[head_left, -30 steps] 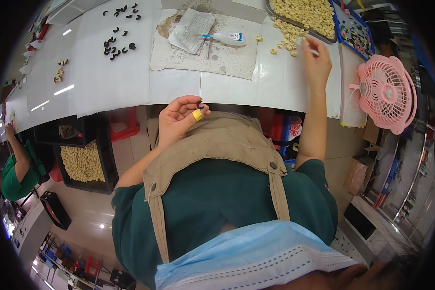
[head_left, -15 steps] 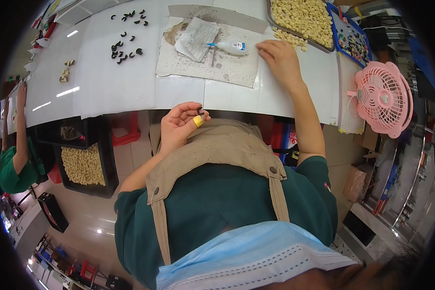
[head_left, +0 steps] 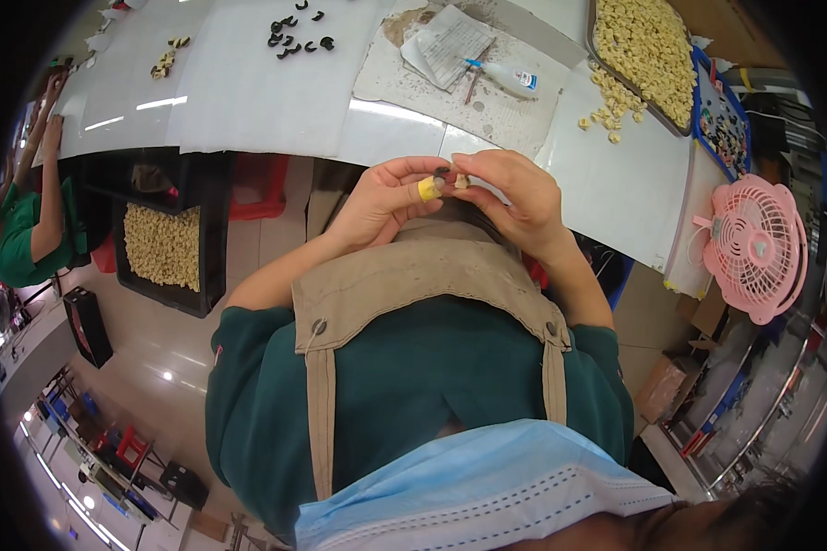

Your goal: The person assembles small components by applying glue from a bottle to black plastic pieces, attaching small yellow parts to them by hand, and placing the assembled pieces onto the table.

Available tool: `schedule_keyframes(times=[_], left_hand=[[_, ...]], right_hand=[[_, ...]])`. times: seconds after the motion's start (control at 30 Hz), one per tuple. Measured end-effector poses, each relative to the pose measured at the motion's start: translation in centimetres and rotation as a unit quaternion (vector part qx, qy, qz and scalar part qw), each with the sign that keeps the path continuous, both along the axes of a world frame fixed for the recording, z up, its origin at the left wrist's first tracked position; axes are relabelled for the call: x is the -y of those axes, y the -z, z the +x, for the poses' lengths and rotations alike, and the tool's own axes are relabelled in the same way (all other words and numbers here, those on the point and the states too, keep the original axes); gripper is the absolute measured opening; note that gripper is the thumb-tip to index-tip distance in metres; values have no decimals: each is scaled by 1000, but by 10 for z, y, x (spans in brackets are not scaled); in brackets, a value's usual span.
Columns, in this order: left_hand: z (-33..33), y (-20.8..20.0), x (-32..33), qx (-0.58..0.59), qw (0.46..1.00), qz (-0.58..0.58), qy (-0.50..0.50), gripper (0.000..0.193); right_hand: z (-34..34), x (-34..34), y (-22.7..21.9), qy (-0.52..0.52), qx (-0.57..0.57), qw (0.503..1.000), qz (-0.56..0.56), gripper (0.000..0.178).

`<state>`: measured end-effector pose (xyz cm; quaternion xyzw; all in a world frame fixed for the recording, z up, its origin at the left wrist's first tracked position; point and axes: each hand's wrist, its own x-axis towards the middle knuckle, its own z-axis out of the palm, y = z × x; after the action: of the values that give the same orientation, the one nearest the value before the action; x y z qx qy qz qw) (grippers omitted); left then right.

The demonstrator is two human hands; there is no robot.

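My left hand (head_left: pixel 386 200), with yellow tape round its thumb, pinches a small black curved piece (head_left: pixel 442 172) near the table's front edge. Opposite it, my right hand (head_left: pixel 516 195) has thumb and fingertips closed on a small cream-coloured piece (head_left: pixel 461 182). The two pieces are close together at the fingertips; whether they touch is hard to tell. Beyond the hands, a white squeeze bottle (head_left: pixel 513 80) with a blue nozzle lies on a stained cardboard sheet (head_left: pixel 377 84), beside folded paper (head_left: pixel 446 48). More black curved pieces (head_left: pixel 289 41) lie scattered farther left.
Several cream pieces (head_left: pixel 608 115) have spilled beside a heaped tray (head_left: pixel 663 121) at the far right. A blue tray (head_left: pixel 701 129) and pink fan (head_left: pixel 753 248) stand right of it. Black-and-cream pieces (head_left: pixel 164 64) lie left. A black crate (head_left: pixel 213 262) and another person (head_left: pixel 41 225) are left.
My right hand has come from beside the tray to my left hand, now with a cream piece in its fingers. The view has shifted, and loose cream pieces are spread more widely.
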<state>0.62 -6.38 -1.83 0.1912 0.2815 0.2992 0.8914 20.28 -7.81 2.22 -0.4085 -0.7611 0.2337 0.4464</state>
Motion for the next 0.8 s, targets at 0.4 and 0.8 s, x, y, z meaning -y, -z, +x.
schedule_keyframes(times=[0.4,0.8], left_hand=[[1,0,-4,1,999,-42,15,27],[-4,-8,-7,-8,987,132,95,28]], right_hand=[[-8,0,13,20,53,998,26,41],[-8,7,5,-64,-85,990,-93,26]])
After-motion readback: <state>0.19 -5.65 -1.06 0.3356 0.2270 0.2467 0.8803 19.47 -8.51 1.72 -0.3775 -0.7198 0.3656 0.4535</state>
